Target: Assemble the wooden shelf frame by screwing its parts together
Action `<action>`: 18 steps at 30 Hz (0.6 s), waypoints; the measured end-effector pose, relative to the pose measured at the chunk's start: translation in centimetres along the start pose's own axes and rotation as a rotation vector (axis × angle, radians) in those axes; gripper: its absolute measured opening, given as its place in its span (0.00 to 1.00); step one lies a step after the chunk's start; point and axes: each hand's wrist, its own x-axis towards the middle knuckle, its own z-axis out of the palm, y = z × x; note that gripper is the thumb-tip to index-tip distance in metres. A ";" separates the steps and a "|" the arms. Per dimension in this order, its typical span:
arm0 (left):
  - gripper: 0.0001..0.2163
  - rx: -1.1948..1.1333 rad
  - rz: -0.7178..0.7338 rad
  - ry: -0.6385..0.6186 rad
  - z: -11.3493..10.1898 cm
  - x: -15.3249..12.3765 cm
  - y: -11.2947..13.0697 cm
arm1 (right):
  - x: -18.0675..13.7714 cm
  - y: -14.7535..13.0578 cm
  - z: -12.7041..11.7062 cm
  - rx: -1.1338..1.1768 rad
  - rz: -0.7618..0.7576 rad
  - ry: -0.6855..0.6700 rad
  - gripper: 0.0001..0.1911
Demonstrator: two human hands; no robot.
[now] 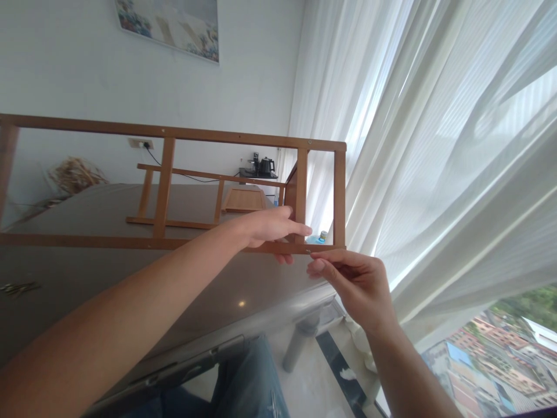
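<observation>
Pinching a small metal fastener (308, 251) at the lower rail (130, 241) of the wooden frame (164, 186), your right hand (361, 284) could drop it if your left hand (270, 226), clasping the frame near one end, slips.

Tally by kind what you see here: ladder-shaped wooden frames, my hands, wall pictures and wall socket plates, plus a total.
Ladder-shaped wooden frames: 2, near frame and far frame
Hands: 2, left hand and right hand
Wall picture: 1
Wall socket plate: 1
Total: 6
</observation>
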 end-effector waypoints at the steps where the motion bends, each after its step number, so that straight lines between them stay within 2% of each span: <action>1: 0.26 -0.014 -0.006 -0.006 -0.1 0.1 0.0 | 0.0 0.0 -0.1 0.020 0.013 -0.011 0.06; 8: 0.25 -0.058 -0.029 -0.054 -0.4 0.2 0.2 | -0.2 -0.2 -0.2 0.105 0.033 -0.098 0.08; 18: 0.22 0.004 0.012 0.025 -0.5 0.2 0.2 | 0.3 -0.1 -0.4 0.185 0.093 -0.157 0.07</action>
